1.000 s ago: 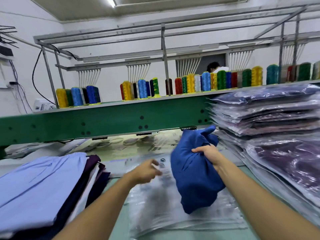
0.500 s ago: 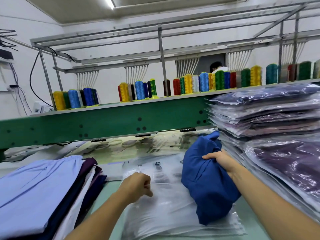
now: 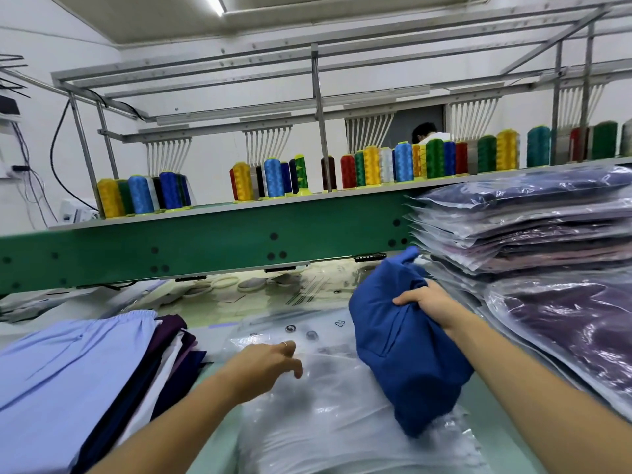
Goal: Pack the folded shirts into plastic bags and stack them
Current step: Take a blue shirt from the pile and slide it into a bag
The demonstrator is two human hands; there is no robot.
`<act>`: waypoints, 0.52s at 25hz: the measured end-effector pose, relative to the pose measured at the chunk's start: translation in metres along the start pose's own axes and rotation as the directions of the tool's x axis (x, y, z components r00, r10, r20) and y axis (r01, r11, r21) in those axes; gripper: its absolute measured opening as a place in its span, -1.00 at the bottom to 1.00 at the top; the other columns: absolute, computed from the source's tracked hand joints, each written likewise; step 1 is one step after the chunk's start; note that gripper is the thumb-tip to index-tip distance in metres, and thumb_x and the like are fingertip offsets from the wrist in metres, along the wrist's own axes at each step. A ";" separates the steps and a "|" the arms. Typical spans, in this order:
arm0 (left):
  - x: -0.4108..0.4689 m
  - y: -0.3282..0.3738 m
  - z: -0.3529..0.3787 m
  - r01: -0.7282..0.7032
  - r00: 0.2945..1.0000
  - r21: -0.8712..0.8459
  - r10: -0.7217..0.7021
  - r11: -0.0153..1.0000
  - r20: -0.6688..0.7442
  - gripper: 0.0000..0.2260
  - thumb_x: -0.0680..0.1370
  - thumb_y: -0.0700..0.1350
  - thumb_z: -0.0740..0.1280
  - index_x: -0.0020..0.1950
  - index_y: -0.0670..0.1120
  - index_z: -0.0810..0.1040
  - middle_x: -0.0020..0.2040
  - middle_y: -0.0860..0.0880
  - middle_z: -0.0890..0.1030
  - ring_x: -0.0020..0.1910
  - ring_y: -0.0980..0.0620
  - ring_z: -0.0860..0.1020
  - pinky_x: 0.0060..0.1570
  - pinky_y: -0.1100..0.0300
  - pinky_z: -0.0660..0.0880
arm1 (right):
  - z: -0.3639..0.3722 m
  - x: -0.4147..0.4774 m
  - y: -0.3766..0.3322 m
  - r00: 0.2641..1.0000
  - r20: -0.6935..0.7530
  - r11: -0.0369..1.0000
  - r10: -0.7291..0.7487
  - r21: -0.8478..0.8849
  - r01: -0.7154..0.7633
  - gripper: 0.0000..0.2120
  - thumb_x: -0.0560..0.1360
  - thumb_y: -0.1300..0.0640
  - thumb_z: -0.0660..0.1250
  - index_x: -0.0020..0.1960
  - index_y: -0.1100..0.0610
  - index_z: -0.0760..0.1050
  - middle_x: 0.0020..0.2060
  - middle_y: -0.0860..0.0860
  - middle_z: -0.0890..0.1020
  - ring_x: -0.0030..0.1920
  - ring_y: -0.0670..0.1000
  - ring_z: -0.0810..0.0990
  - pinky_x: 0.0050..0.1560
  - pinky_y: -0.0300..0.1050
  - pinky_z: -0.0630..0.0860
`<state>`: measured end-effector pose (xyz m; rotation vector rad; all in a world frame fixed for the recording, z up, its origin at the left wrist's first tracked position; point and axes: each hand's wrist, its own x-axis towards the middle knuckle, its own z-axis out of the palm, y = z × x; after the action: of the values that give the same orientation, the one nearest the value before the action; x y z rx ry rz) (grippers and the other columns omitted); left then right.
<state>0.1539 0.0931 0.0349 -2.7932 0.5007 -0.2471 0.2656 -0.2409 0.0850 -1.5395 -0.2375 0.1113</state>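
Observation:
My right hand (image 3: 427,304) grips a bunched blue shirt (image 3: 403,357) by its top. The shirt hangs upright, and its lower end rests on a pile of clear plastic bags (image 3: 325,415) lying flat on the table in front of me. My left hand (image 3: 270,362), with a ring on one finger, hovers over the left part of the top bag with its fingers loosely extended downward. Whether they touch the plastic I cannot tell. Unpacked folded shirts (image 3: 68,378), light blue on top and purple and navy beneath, are piled at the left.
Bagged purple shirts (image 3: 533,227) form a tall stack at the right, and another bagged pile (image 3: 581,336) lies in front of it. A green machine beam (image 3: 205,248) carrying thread cones (image 3: 273,177) crosses the back. A person stands far behind it.
My left hand has opened from a fist and now reaches over the top bag. The blue shirt in my right hand has shifted right and come down onto the bags.

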 end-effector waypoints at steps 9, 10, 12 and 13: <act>0.051 0.028 -0.015 0.255 0.920 -0.883 -0.381 0.395 0.095 -0.84 0.64 -0.33 0.27 0.13 -0.19 0.62 -0.13 -0.10 0.61 -0.48 0.22 0.44 -0.48 0.32 0.37 | 0.080 -0.030 -0.015 0.781 0.421 0.639 -0.461 -0.453 0.621 -0.67 0.35 0.45 0.22 -0.27 0.00 0.45 -0.32 -0.12 0.50 -0.25 -0.17 0.46 -0.23 -0.13 0.42; 0.050 0.029 -0.016 0.289 0.889 -0.918 -0.432 0.270 0.152 -0.90 0.61 -0.33 0.30 0.06 -0.19 0.56 -0.18 -0.11 0.57 -0.49 0.18 0.40 -0.50 0.29 0.28 | 0.083 -0.032 -0.001 0.776 0.485 0.573 -0.403 -0.528 0.627 -0.69 0.36 0.37 0.20 -0.24 -0.05 0.45 -0.30 -0.12 0.52 -0.22 -0.10 0.52 -0.21 -0.06 0.46; 0.043 0.024 -0.014 0.320 0.833 -0.939 -0.511 0.128 0.214 -0.86 0.42 -0.26 0.43 -0.14 -0.14 0.48 -0.30 -0.05 0.55 -0.41 0.11 0.41 -0.45 0.30 0.33 | 0.081 -0.033 0.018 0.788 0.543 0.476 -0.290 -0.633 0.611 -0.64 0.39 0.25 0.15 -0.09 -0.20 0.49 -0.17 -0.12 0.60 -0.10 0.04 0.58 -0.11 0.06 0.55; 0.039 0.021 -0.011 0.304 0.815 -0.952 -0.527 0.039 0.239 -0.80 0.31 -0.18 0.48 -0.18 -0.11 0.48 -0.36 0.02 0.58 -0.32 0.07 0.48 -0.41 0.36 0.40 | 0.079 -0.033 0.024 0.800 0.547 0.442 -0.247 -0.671 0.595 -0.55 0.40 0.21 0.14 0.08 -0.28 0.49 -0.03 -0.13 0.64 0.01 0.06 0.59 -0.01 0.07 0.57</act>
<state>0.1812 0.0571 0.0429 -4.2526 -0.4658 -0.4122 0.2181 -0.1701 0.0594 -2.3479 -1.1427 -0.1578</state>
